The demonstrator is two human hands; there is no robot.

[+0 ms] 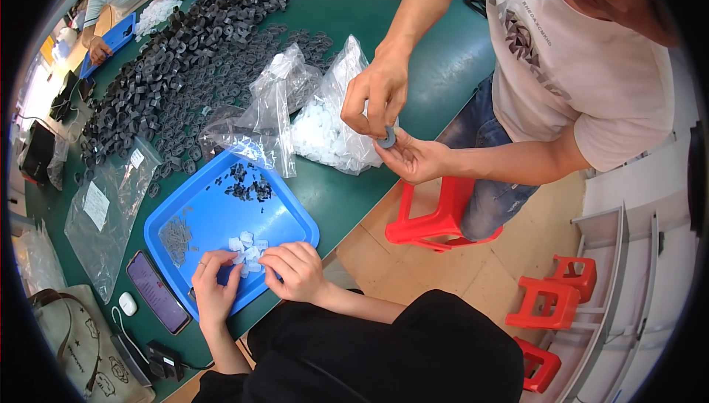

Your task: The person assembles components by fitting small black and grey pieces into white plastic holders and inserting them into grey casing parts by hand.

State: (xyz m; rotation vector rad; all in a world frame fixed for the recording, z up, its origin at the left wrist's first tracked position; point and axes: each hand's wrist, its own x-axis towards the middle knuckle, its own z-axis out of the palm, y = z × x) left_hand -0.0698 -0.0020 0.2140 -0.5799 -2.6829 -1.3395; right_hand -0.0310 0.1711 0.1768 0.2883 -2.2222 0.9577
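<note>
A blue tray point(159, 237) lies at the near edge of the table. It holds a heap of small white plastic pieces point(249, 246), a pile of small black parts point(249, 185) and a cluster of thin grey parts point(176, 239). My left hand point(216, 285) is over the near rim, fingers curled beside the white pieces. Across the heap from it, my right hand point(297, 270) has its thumb and fingers bent in close to the same pieces. Whatever either hand pinches is too small or hidden to make out.
Black ring-shaped parts point(170, 63) cover much of the green table point(443, 41). Clear bags point(269, 107), one with white pieces point(321, 133), lie beyond the tray. A phone point(157, 292) rests left of it. A co-worker's hands point(399, 137) hold a grey round part. Red stools point(543, 303) stand right.
</note>
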